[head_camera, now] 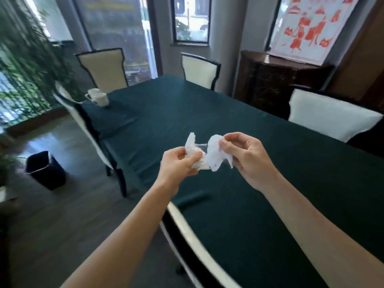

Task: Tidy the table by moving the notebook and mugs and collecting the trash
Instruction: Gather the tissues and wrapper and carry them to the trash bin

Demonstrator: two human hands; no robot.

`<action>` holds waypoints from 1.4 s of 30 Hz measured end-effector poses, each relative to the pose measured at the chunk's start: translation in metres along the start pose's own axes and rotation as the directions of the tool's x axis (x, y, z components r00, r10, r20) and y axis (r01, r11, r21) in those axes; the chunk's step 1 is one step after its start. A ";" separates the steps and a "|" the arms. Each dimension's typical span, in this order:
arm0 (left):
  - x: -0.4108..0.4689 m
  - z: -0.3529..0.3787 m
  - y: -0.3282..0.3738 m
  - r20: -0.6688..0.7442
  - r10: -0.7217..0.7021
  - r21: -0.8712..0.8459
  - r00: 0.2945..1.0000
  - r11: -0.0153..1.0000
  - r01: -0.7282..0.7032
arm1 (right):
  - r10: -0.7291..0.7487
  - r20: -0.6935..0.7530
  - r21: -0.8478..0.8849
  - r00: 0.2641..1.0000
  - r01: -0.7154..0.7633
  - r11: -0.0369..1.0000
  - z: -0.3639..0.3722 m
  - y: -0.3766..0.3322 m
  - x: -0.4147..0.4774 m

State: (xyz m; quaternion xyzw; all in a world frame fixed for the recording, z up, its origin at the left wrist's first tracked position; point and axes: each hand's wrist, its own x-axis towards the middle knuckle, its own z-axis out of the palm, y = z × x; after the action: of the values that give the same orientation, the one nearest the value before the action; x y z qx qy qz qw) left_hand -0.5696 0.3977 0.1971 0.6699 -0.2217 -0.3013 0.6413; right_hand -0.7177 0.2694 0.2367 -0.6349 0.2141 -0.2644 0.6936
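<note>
Above the table's near left edge, both hands hold crumpled trash. My left hand (179, 163) grips a clear plastic wrapper with white paper (196, 149). My right hand (244, 155) pinches a white tissue (215, 154) that touches the wrapper. Two white mugs (98, 97) stand close together at the far left corner of the table covered in a dark green cloth (207, 113). No notebook is in view.
A black waste bin (44, 170) stands on the floor to the left of the table. Cream chairs with dark frames surround the table: one at the near edge (199, 252), one on the left (83, 125), two at the far end, one on the right. A dark wooden cabinet (276, 80) is at the back right.
</note>
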 end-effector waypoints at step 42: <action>0.263 -0.756 -0.028 -0.646 -0.333 -0.469 0.686 0.883 -0.012 | -0.019 0.678 -0.350 0.735 0.345 0.871 0.782 0.189 0.451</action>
State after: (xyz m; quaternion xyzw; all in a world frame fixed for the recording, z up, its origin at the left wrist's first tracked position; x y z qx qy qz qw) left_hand 0.1373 0.7684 0.1347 0.5890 0.1778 -0.1175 0.7795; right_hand 0.1419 0.5916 0.1461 -0.8484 -0.0520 -0.0365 0.5255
